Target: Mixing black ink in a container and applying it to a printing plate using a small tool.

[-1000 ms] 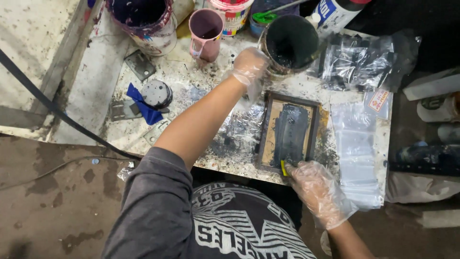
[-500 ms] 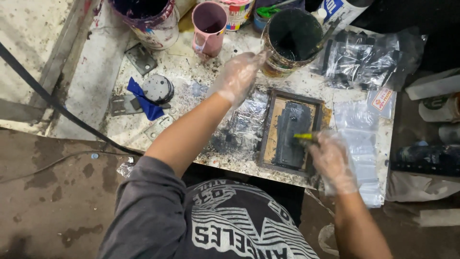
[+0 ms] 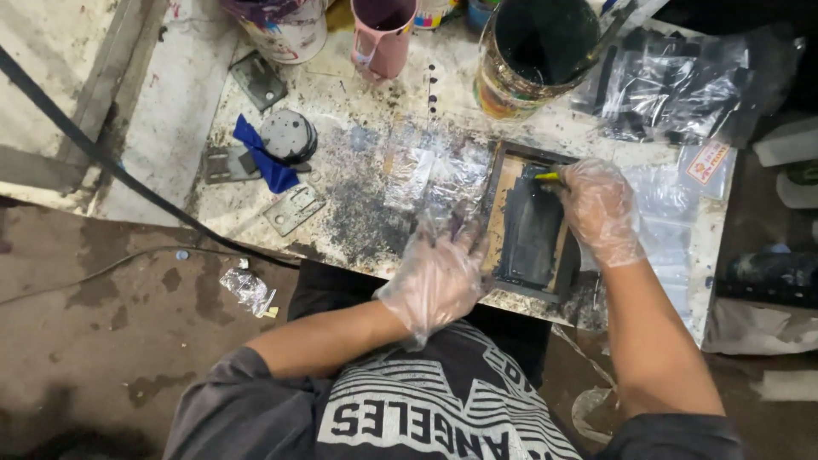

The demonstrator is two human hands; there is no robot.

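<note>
Cable [image 3: 111,162], black and thin, runs slantwise across the far left, from the pale ledge down over the stained floor. Beside it the paint-spattered counter [image 3: 358,94] begins, with flat metal hinge plates [image 3: 292,209] lying near its front edge and a round grey disc [image 3: 288,136] resting against a scrap of blue cloth [image 3: 260,158]. At the back stand a white bucket [image 3: 285,30] streaked with colour and a pink cup [image 3: 382,34]. Crumpled clear plastic [image 3: 426,175] lies on the dark smears in the middle of the counter.

The left hand [image 3: 439,277], in a thin clear glove, rests at the counter's front edge, fingers spread open and flat, their tips touching the left side of a dark rectangular frame [image 3: 494,213]. The frame lies flat near the front of the counter, and its inside is covered with dark grey paint.

Behind it stands a tin of dark paint [image 3: 532,55]. The right hand [image 3: 601,209], gloved likewise, sits over the frame's upper right corner, fingers closed around a tool with a yellow handle [image 3: 550,176], whose working end is on the painted surface. Clear plastic bags [image 3: 673,77] lie at the right end of the counter.
</note>
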